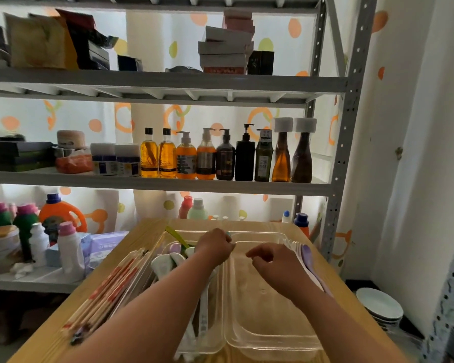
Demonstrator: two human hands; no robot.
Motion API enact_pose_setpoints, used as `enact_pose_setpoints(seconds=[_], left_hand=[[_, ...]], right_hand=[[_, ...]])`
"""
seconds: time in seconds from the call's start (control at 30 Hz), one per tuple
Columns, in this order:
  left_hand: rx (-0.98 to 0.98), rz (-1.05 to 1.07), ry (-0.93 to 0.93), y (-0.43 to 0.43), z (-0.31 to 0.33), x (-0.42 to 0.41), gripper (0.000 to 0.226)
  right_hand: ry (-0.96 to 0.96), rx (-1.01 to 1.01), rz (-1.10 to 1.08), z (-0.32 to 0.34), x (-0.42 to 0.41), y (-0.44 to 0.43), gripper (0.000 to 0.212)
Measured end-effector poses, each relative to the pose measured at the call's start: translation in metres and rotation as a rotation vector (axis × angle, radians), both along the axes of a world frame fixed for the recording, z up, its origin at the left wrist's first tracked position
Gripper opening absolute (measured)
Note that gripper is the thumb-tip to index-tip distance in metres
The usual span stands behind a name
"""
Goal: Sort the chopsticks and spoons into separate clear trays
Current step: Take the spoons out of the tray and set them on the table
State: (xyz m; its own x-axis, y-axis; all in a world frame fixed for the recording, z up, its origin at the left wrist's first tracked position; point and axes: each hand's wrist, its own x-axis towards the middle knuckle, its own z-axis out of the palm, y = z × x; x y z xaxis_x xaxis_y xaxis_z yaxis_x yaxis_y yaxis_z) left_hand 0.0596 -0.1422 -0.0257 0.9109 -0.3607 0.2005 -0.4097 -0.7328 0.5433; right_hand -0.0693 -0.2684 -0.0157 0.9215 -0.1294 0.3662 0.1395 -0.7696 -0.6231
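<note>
A grey shelf rack [168, 82] of bottles stands behind the wooden table [147, 231]. On it, two clear trays lie side by side: the right tray [273, 334] has a purple spoon [308, 255] along its right rim, and the left tray [218, 323] holds white spoons [163, 265]. Chopsticks [108, 289] lie left of it. The left hand [215, 246] is curled at the trays' far edge; its grasp cannot be told. The right hand [273, 260] hovers loosely curled, holding nothing.

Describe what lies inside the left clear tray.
White spoons, a purple spoon and a green spoon lie in the left tray. The left arm covers its middle, hiding whatever lies beneath.
</note>
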Motion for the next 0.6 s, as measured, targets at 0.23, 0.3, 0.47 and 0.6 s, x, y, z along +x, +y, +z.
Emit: enact_pose_setpoints(seconds=[0.23,0.3,0.47,0.6], left_hand=[[0.178,0.049,-0.194,-0.007,0.006,-0.002,0.018],[0.188,0.077,-0.280,-0.006,0.007,-0.008,0.018],[0.089,0.128,-0.422,0.021,0.022,-0.016,0.021],[0.052,0.165,-0.537,0.052,0.039,-0.019,0.024]], right_hand=[[0.028,0.080,-0.021,-0.008,0.000,-0.006,0.021],[0.024,0.101,-0.007,-0.007,-0.002,-0.003,0.021],[0.006,0.120,0.013,0.000,-0.011,0.010,0.020],[-0.028,0.101,0.028,0.006,-0.020,0.022,0.021]])
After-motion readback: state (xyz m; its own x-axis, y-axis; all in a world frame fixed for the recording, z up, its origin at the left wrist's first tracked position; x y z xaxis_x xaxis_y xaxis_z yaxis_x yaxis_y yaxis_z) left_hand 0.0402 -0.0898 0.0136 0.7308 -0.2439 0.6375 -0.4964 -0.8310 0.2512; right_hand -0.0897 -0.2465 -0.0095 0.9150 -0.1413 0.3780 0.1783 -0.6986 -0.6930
